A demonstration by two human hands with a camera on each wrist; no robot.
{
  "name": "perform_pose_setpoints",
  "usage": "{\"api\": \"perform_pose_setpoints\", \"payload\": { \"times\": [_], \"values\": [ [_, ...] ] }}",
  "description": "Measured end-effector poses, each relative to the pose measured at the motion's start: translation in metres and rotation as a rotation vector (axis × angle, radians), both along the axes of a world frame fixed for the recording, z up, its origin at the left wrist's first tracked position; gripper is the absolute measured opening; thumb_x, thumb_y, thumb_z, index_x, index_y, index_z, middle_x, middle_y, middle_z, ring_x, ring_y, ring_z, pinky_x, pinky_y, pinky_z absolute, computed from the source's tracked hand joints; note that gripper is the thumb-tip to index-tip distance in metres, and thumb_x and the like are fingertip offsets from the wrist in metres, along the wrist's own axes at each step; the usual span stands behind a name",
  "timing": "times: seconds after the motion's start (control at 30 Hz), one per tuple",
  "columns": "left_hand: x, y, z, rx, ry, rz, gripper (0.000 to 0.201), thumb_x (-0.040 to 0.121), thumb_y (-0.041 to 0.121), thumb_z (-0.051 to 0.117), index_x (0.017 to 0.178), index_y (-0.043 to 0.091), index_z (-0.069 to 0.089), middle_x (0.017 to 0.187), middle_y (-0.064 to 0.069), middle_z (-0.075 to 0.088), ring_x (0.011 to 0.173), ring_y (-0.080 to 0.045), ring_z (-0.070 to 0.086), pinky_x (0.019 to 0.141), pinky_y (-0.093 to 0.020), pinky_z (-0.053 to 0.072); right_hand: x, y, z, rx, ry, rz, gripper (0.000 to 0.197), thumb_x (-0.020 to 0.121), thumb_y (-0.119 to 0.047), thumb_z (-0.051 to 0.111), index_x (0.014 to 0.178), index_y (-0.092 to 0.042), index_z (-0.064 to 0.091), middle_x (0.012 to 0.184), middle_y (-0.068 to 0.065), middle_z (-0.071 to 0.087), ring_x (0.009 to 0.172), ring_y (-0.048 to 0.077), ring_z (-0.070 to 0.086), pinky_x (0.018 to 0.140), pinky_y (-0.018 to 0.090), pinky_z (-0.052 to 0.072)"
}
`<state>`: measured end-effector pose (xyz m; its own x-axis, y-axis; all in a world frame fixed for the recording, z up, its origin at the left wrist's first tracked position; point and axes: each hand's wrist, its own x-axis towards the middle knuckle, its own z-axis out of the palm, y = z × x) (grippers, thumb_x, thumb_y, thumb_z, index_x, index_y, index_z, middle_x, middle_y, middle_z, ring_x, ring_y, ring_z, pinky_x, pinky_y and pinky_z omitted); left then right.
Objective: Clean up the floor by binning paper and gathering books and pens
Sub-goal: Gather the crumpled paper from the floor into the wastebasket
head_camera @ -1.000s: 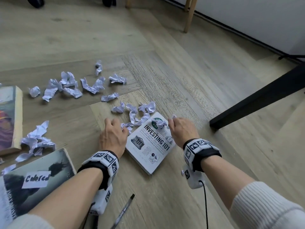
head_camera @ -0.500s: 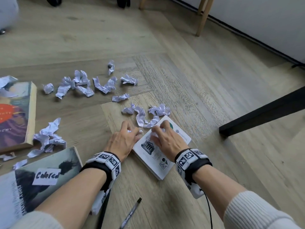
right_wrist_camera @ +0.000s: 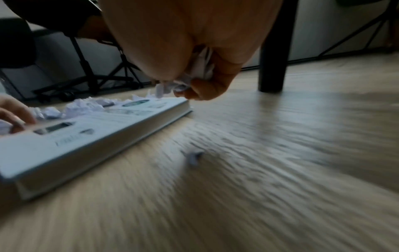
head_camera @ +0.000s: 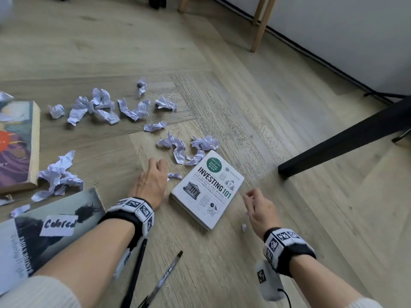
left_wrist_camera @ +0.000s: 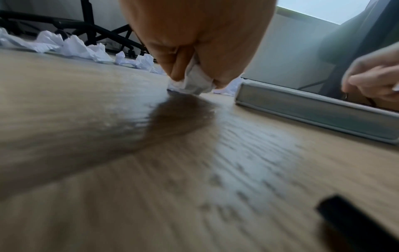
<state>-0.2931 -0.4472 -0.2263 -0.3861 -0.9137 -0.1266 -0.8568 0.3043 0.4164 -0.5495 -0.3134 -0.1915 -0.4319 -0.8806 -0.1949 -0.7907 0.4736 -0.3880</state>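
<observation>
A white book titled Investing 101 (head_camera: 209, 187) lies flat on the wooden floor between my hands. My left hand (head_camera: 153, 176) is down on the floor at the book's left edge, and the left wrist view shows its fingers pinching a crumpled paper scrap (left_wrist_camera: 194, 81). My right hand (head_camera: 255, 203) hovers just right of the book, curled round a paper ball (right_wrist_camera: 194, 76). A tiny paper bit (head_camera: 244, 227) lies under it. Several crumpled papers (head_camera: 184, 150) lie beyond the book, with more (head_camera: 104, 107) farther left. Two pens (head_camera: 164, 278) (head_camera: 135, 272) lie near my forearms.
A dark book with a "Colored" label (head_camera: 51, 225) lies at the lower left and a colourful book (head_camera: 15, 143) at the left edge, with paper (head_camera: 57, 176) between them. A black table leg (head_camera: 342, 141) stands on the right, wooden legs (head_camera: 260, 25) behind.
My right hand has lifted a paper ball off the book's cover and drawn back to the right. The left hand stays beside the book, now closed over a scrap.
</observation>
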Motion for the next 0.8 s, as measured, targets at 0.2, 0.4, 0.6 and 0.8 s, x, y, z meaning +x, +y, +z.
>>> {"api": "perform_pose_setpoints", "payload": {
  "times": [0.2,0.4,0.6,0.8],
  "values": [
    [0.021,0.005,0.017,0.0,-0.002,0.031,0.018,0.083,0.001,0.052,0.101,0.002,0.053,0.106,-0.019,0.046,0.076,-0.039,0.059,0.063,-0.04,0.04,0.016,0.038,-0.016,0.236,0.052,-0.001,0.016,0.095,-0.03,0.05,0.098,-0.016,0.043,0.099,0.004,0.059,0.088,0.024,0.056,0.078,0.034,0.045],
    [0.051,0.006,0.032,-0.069,-0.033,-0.019,0.013,0.078,0.001,0.052,0.089,0.005,0.058,0.101,-0.013,0.052,0.098,-0.03,0.044,0.077,-0.04,0.046,0.047,0.035,-0.008,0.188,0.096,-0.037,0.01,0.096,-0.017,0.044,0.101,-0.011,0.051,0.107,0.007,0.06,0.094,0.025,0.056,0.084,0.037,0.046],
    [0.098,0.005,0.062,-0.004,-0.189,0.018,0.009,0.084,0.007,0.043,0.086,0.015,0.044,0.097,-0.014,0.064,0.081,-0.03,0.056,0.071,-0.035,0.045,0.095,-0.016,0.023,-0.072,0.085,-0.053,0.018,0.098,-0.017,0.043,0.105,-0.009,0.057,0.109,0.009,0.059,0.093,0.022,0.054,0.081,0.035,0.046],
    [0.17,0.003,0.074,-0.008,-0.29,0.162,0.028,0.092,0.022,0.044,0.111,0.01,0.059,0.105,-0.015,0.066,0.094,-0.032,0.064,0.078,-0.036,0.051,0.186,-0.077,0.046,0.047,0.059,0.443,0.018,0.092,-0.007,0.049,0.107,-0.009,0.058,0.116,0.013,0.053,0.107,0.028,0.05,0.086,0.032,0.037]
  ]
}}
